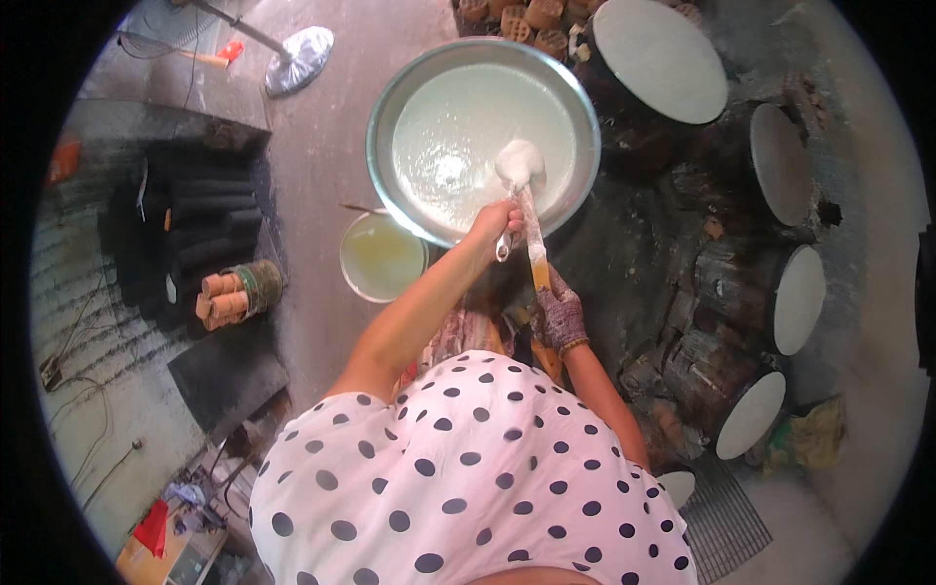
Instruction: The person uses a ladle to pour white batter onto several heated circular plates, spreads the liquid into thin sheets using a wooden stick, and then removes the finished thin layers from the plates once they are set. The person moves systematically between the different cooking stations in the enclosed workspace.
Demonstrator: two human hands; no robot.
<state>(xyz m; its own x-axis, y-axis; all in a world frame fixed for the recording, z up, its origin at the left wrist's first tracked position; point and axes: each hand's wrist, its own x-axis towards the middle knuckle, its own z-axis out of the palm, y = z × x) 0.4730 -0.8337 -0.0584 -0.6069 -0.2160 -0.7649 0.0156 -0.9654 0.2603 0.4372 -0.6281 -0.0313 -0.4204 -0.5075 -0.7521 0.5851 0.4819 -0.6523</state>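
Before me stands a wide metal basin of whitish liquid. My bare left hand is closed around a metal handle, probably a ladle's, whose looped end sticks out below the fist. My right hand, in a purple knit glove, grips a wooden stick with a white-coated upper part. Both tools reach over the basin's near rim and meet at a rounded white mass. Whether this mass is a ladle bowl or the stick's head I cannot tell.
A bucket of yellowish liquid touches or nearly touches the basin's left side. Several dark stove drums with round pale tops line the right. Perforated briquettes lie beyond the basin. A fan's foil-covered base stands far left.
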